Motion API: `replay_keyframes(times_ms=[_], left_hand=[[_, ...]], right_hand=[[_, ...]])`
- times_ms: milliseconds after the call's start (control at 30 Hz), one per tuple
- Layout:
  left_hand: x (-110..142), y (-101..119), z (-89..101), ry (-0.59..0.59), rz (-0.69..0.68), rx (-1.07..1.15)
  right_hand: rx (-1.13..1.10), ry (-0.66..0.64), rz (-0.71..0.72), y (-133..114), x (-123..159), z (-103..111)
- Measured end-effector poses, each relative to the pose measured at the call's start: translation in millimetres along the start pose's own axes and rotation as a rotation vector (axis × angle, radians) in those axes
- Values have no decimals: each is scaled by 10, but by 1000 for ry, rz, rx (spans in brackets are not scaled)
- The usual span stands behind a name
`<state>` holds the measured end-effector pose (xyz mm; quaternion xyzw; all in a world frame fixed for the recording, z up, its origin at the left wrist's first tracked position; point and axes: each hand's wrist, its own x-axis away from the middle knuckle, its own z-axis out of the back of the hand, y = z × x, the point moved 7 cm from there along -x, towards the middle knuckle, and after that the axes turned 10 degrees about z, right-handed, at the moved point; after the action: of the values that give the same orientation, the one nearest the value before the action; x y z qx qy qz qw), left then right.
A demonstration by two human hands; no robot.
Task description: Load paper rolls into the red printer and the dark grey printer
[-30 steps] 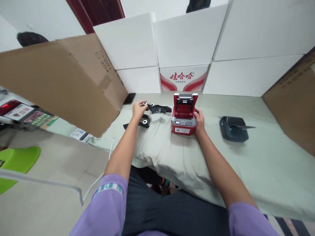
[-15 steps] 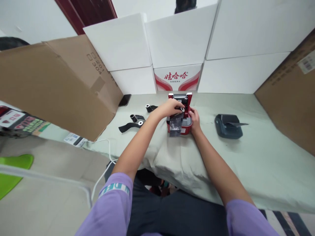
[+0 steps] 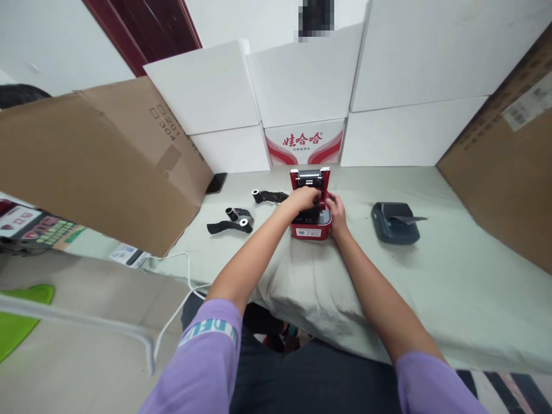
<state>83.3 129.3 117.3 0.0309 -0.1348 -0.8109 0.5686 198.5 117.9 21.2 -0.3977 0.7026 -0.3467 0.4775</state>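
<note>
A small red printer [image 3: 311, 231] stands on the cloth with its lid raised, showing a dark roller inside. My left hand [image 3: 305, 199] reaches into its open compartment from the left, fingers curled down around a roll of black film that they mostly hide. Part of the black strip [image 3: 311, 216] shows below the fingers. My right hand [image 3: 338, 213] grips the printer's right side, its fingers bent round the edge by the hinge. Left of the printer lie several black strips wound on small cores, one strip [image 3: 272, 196] reaching behind my left forearm.
A dark blue-black device [image 3: 394, 224] with a flap sits to the right. A phone [image 3: 217, 183] lies by the brown cardboard box [image 3: 129, 161] at left. White boxes [image 3: 302, 86] line the back. A white cable [image 3: 188, 270] hangs over the front edge.
My left hand has lowered the roll into the printer's compartment. The strip that hung over the printer's front is now inside, uncovering the front label. My right hand stays on the printer's side.
</note>
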Motion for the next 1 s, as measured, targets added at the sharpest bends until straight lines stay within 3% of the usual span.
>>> replay_keyframes(times_ms=[67,133,267,400,500,633,733,833,933,1000], left_hand=[[8,-22,0,-17,4,50],[155,-50,76,39,-12,142],[788,-110,184,227,-21,275],[1335,-37,7,362,-124,174],[1477,-13,-149,436,-160,108],[1501,-21,-147,471,-190,138],[1403,-83,77,545,-161,231],[1065,-200,359,606,-6,263],[606,-253,513,514,134,208],[435,-251,575,483,173,176]], right_hand=[[-7,-5,-6,26,-4,13],[-21,1,-2,51,-13,35],[-106,-28,-5,92,-39,30],[-135,-83,9,60,-53,-16],[-140,-89,8,38,-51,-29],[-122,-80,1,44,-46,-16],[-118,-85,-4,59,-44,-14],[-134,-86,-4,63,-45,-16],[-152,-81,-7,64,-49,-12],[-159,-80,-16,76,-51,-5]])
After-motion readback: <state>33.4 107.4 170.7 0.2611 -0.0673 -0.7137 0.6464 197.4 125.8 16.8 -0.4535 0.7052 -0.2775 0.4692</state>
